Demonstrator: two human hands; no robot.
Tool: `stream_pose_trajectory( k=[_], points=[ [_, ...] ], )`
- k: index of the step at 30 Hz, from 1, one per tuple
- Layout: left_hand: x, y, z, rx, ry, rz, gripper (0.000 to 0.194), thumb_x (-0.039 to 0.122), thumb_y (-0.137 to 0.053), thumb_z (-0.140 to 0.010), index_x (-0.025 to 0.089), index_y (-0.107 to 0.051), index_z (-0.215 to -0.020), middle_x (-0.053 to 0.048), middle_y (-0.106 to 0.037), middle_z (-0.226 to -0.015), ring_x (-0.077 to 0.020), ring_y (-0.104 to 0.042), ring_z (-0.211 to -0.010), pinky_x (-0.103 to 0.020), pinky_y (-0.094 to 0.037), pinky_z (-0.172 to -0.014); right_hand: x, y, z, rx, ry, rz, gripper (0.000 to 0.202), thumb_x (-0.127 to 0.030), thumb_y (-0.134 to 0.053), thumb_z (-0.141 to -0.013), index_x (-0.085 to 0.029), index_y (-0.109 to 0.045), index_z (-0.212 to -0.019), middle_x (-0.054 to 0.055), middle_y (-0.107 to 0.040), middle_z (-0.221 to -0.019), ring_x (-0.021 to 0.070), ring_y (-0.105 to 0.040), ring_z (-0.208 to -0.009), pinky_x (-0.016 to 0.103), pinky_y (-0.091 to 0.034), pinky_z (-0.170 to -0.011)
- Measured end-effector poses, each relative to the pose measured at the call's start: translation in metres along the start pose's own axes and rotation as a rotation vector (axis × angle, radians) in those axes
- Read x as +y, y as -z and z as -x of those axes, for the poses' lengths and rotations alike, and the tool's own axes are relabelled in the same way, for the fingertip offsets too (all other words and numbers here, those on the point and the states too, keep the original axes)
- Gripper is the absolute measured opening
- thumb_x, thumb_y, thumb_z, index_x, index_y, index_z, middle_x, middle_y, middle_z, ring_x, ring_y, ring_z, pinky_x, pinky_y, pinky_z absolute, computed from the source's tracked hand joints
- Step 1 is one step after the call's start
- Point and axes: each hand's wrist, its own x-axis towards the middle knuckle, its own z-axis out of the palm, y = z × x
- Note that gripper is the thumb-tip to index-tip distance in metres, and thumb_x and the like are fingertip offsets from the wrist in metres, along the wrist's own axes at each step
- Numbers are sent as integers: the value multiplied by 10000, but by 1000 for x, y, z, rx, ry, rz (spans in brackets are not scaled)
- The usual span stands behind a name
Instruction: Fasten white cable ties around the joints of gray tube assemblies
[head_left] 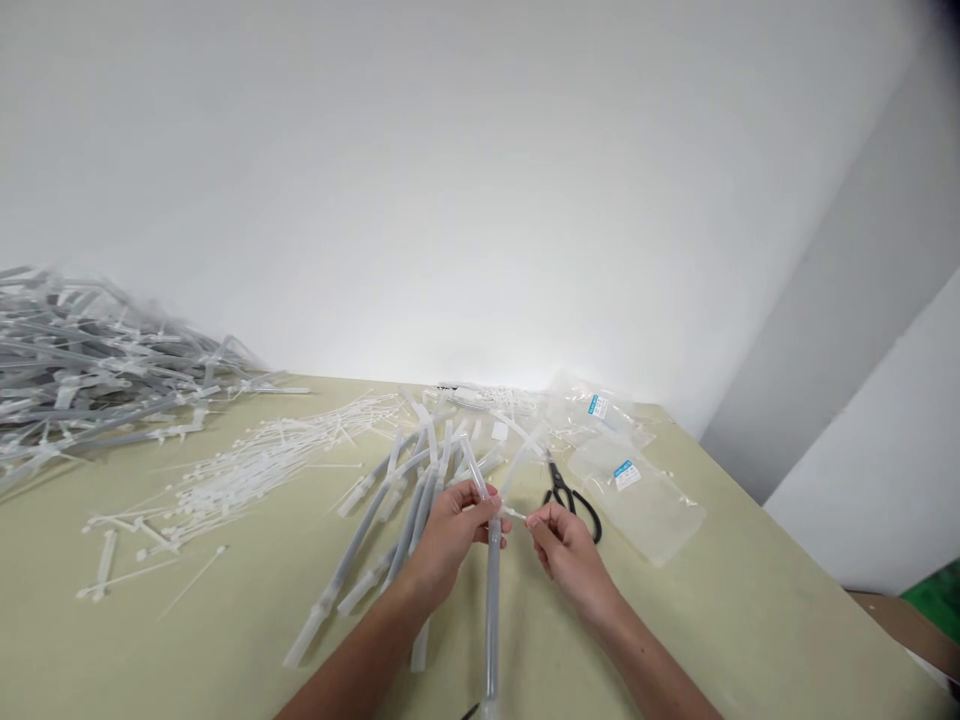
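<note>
My left hand (457, 530) is closed round the joint of a translucent plastic tube (493, 610). The tube's long grey part hangs down toward the table's front edge, and two paler branches spread out above the fingers. To the right, my right hand (566, 545) pinches a white cable tie (514, 513) that runs out from the joint. Whether the tie goes fully round the joint is hidden by my left fingers. Beside my left hand lie several similar tubes (360, 540). Black-handled scissors (562, 490) lie just beyond my right hand.
A heap of tubes (97, 360) rises at the far left. Loose white cable ties (255, 470) spread across the left of the table (750, 620). Clear plastic bags (652, 510) with blue labels lie at the right, and a pale wall (480, 200) stands behind.
</note>
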Motion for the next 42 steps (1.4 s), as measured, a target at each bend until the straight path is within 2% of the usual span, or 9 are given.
stream_pose_trajectory(
  k=[5, 7, 12, 16, 22, 27, 34, 39, 42],
  points=[
    [-4, 2, -4, 82, -122, -154, 171, 280, -657, -731, 147, -566, -788, -8, -550, -664, -166, -592, -619, -283, -488, -538, -5, -7, 6, 24, 11, -40, 281, -460, -528, -810, -207, -499, -691, -67, -398, -512, 105, -338, -455, 239, -267, -435],
    [-2, 1, -3, 68, -85, -89, 179, 284, -662, -730, 144, -573, -796, -9, -545, -689, -168, -598, -618, -291, -493, -537, -6, -5, 7, 40, 37, -45, 291, -472, -547, -801, -203, -510, -694, -68, -394, -512, 101, -328, -456, 237, -259, -434],
    [6, -1, 3, -88, 42, 221, 190, 280, -674, -737, 138, -595, -835, -14, -527, -754, -165, -606, -647, -306, -503, -572, -4, 1, 3, 61, 23, -116, 287, -462, -604, -773, -197, -536, -688, -68, -397, -500, 95, -323, -455, 233, -243, -430],
    [5, 1, 4, -101, 61, 259, 187, 265, -684, -735, 141, -600, -846, -10, -523, -749, -156, -599, -647, -294, -495, -571, -4, 2, 1, 35, -22, -191, 275, -444, -608, -772, -190, -541, -692, -56, -423, -532, 94, -350, -467, 229, -262, -436],
    [1, 3, -3, 30, 13, 106, 215, 276, -711, -694, 140, -601, -819, -19, -545, -750, -164, -595, -652, -299, -496, -555, -8, -2, 6, -32, -52, -278, 269, -435, -620, -769, -184, -545, -705, -47, -426, -546, 95, -354, -475, 230, -257, -438],
    [1, 2, -2, 71, -15, 104, 238, 284, -728, -667, 145, -604, -814, -18, -550, -749, -163, -590, -651, -292, -493, -541, -8, -3, 11, -29, 72, -223, 277, -445, -592, -809, -183, -568, -723, -47, -430, -552, 93, -339, -484, 238, -256, -457],
    [0, 7, 5, -16, 185, 301, 203, 251, -703, -698, 162, -599, -849, -17, -550, -766, -159, -605, -678, -288, -498, -579, -2, 0, 4, -24, -68, -365, 236, -410, -647, -756, -184, -588, -728, -31, -474, -553, 109, -393, -484, 238, -276, -452],
    [-1, 7, 4, -11, 165, 307, 210, 267, -700, -706, 167, -594, -858, -20, -566, -765, -165, -613, -683, -292, -490, -588, -9, 0, 5, -43, -143, -556, 286, -469, -601, -779, -196, -626, -863, -16, -495, -623, 125, -434, -527, 239, -304, -464],
    [0, 6, 6, -30, 148, 295, 224, 311, -688, -721, 172, -598, -872, -25, -579, -784, -172, -615, -699, -292, -482, -591, -9, -1, 6, -69, -134, -466, 305, -464, -632, -762, -185, -644, -882, -10, -503, -640, 121, -435, -527, 239, -302, -466]
  ],
)
